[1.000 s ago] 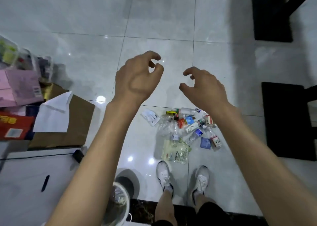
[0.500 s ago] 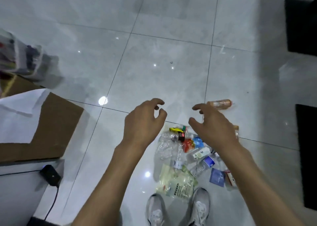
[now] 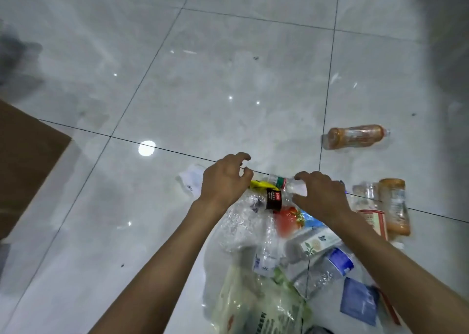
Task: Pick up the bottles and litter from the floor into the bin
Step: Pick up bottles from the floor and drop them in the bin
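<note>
Glossy tile floor; clear crinkled plastic bottles; matt brown cardboard.

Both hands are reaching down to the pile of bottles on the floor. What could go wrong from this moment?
1. The left hand and right hand reach for the same heap of clear bottles; grabbing one may scatter the rest.
2. The orange bottle lies apart on its side and might be overlooked or roll further.
3. No bin is in view, so carried items might drop.

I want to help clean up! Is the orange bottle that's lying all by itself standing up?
No, the orange bottle lies on its side on the floor tile, apart from the litter pile.
</note>
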`<state>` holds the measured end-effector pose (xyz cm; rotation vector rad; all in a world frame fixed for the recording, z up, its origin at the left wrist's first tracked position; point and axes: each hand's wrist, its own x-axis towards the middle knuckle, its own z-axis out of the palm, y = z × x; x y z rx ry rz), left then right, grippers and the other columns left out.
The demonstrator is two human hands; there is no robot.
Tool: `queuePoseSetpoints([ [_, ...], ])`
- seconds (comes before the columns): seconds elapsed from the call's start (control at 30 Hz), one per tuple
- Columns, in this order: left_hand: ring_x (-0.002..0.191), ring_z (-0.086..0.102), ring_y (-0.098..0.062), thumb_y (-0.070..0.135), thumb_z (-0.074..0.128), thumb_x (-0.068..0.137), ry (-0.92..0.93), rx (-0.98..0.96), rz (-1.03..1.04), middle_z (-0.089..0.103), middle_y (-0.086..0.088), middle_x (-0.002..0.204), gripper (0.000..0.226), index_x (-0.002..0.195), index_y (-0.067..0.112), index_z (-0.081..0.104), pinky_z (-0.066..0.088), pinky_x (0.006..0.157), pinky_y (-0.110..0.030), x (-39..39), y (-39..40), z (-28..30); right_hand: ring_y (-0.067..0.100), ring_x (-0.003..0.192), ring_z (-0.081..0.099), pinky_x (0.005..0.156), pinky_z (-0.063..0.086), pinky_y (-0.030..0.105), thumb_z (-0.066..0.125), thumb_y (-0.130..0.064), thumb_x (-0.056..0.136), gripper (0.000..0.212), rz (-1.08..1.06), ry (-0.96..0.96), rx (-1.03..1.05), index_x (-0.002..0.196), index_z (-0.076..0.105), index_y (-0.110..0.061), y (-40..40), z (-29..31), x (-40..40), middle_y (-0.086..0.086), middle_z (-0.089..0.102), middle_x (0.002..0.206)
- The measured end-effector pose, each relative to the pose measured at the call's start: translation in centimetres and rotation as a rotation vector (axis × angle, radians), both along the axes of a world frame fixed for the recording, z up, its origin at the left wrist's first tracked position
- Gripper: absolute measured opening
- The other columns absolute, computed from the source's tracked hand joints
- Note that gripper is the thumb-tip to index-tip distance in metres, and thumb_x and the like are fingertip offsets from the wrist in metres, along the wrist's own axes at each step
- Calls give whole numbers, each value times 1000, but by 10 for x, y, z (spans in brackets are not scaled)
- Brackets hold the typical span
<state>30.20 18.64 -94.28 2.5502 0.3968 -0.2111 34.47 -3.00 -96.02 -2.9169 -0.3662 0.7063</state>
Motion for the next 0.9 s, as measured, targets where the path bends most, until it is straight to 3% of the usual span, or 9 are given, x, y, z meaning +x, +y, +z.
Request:
queuePoseSetpoints([
  [0.1,110,58,-14,33,48,95,23,15,-23,64,8,117,35,128,35,58,40,80,-27,0,-3,-49,23,135,39,114,19,46,62,-46,82,66,52,-54,-62,142,38,-34,-8,-54,6,3,44,143],
  [0.2,110,58,-14,34,48,95,43,52,-49,64,8,117,36,130,35,56,44,80,-29,2,-6,-86,24,144,23,117,10,52,67,-46,78,83,62,-61,-91,149,26,-35,-15,-93,14,7,30,154],
  [0.37,109,59,-17,34,47,96,26,98,-93,64,6,119,37,132,34,55,45,78,-31,8,-9,-117,28,146,19,116,14,54,72,-46,76,97,50,-46,-103,152,15,-34,-28,-129,28,9,20,158],
  [0.53,108,60,-20,33,48,94,-12,91,-110,64,4,116,38,131,32,56,49,82,-35,16,-14,-131,29,140,31,111,26,50,75,-49,75,100,69,-72,-89,153,15,-30,-36,-144,42,9,28,154],
  [0.63,108,61,-22,33,47,94,-13,92,-114,64,2,118,38,131,32,57,50,84,-37,17,-16,-138,28,129,45,100,39,44,75,-49,75,97,100,-60,-74,152,20,-28,-35,-150,46,8,43,144],
  [0.9,105,61,-25,36,48,95,-60,173,-164,65,1,116,37,130,30,58,46,80,-36,23,-20,-147,29,117,50,90,42,40,75,-52,74,76,57,-59,5,137,46,-21,-40,-162,55,9,52,126],
])
